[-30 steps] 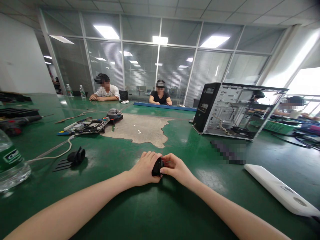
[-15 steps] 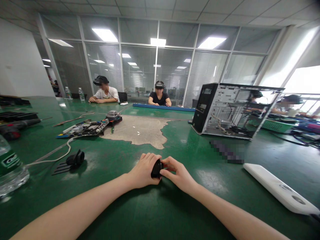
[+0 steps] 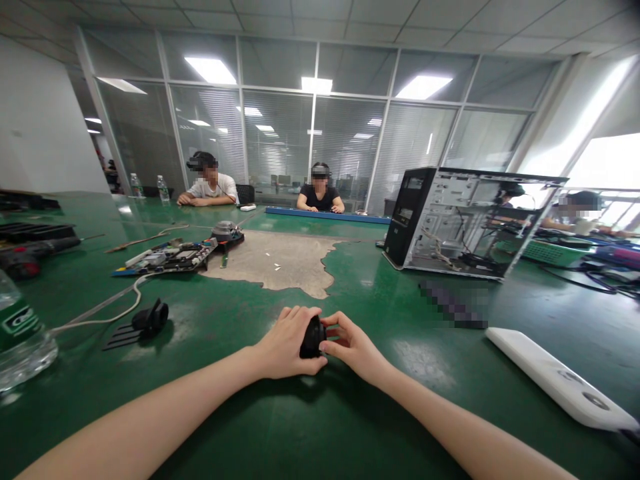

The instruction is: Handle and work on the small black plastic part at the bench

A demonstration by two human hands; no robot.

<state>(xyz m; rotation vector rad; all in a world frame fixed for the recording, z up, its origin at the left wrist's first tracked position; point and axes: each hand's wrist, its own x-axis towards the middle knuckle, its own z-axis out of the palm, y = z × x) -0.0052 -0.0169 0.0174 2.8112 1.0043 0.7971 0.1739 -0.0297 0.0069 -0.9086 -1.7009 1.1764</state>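
Note:
Low over the green table (image 3: 240, 427), my left hand (image 3: 285, 343) is wrapped around a small black rounded object (image 3: 313, 338), thumb below and fingers over the top. My right hand (image 3: 353, 343) pinches the right end of the same object between thumb and fingertips. Both palms hide much of it, and its exact kind does not show. Off to the left lies a black piece with a round collar and several flat prongs (image 3: 145, 325), apart from both hands.
A bare patch (image 3: 280, 260) breaks the table's green surface. Left are a circuit board (image 3: 175, 257), a water bottle (image 3: 23, 333) and a red-black power tool (image 3: 37, 247). An open computer case (image 3: 465, 223) and a white elongated device (image 3: 555, 373) lie right. Two people (image 3: 320, 193) sit opposite.
My left thumb and fingers have spread slightly, showing more of the black object. My right fingers have shifted a little on its end. Everything else stays put.

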